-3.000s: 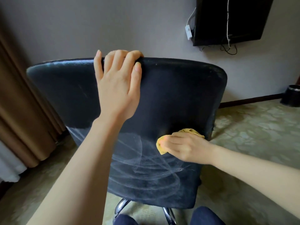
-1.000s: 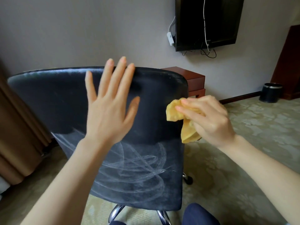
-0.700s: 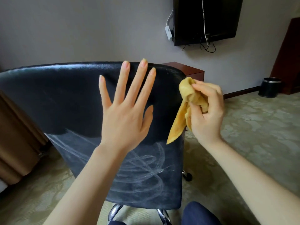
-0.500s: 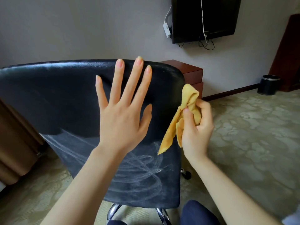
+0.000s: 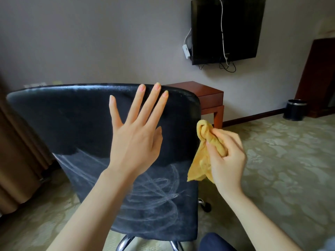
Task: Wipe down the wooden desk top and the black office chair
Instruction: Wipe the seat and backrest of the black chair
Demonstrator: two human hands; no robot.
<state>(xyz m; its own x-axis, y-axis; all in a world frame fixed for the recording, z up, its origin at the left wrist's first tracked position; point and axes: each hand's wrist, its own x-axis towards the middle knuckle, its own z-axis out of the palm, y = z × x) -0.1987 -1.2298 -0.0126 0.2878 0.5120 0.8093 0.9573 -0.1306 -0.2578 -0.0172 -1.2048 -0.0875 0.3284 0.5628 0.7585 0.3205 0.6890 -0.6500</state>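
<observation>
Head view: a patterned greenish carpet [image 5: 282,160] runs to a grey wall [image 5: 108,42] carrying a black screen [image 5: 226,29] with dangling cables; a brown curtain [image 5: 16,151] hangs at the left. Past the black office chair [image 5: 72,124] stand a reddish wooden side table [image 5: 208,95] and, farther right, a dark bin [image 5: 296,109]. The chair's backrest faces the camera, broad side across the frame, upright with pale swirl marks over its lower half, and hides most of the table. The left hand [image 5: 134,140] is spread flat, fingers apart, in front of the backrest. The right hand [image 5: 226,156] is clenched around a yellow cloth [image 5: 203,153], bunched just beside the backrest's right edge, its tail hanging down.
</observation>
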